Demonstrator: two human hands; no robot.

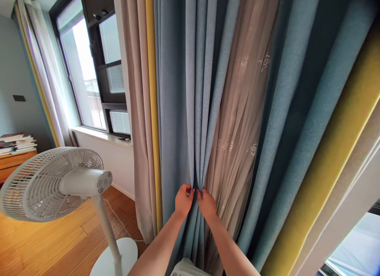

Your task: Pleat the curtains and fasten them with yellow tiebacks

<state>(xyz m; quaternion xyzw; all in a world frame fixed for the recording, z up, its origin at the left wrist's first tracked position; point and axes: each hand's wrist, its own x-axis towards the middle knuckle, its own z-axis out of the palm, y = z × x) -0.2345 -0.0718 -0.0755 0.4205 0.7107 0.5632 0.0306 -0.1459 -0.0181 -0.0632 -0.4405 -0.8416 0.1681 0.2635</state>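
Both left hand (183, 200) and right hand (207, 203) seemingly pinch blue curtain (192, 110).

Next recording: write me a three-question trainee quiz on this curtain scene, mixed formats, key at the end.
1. True or false: the left hand and right hand both pinch folds of the blue curtain.
2. What stands on the wooden floor to the person's left? A) ladder B) white pedestal fan C) chair
3. Fill in: on the wooden cabinet at the far left lies a stack of ___.
Key: 1 true; 2 B; 3 books.
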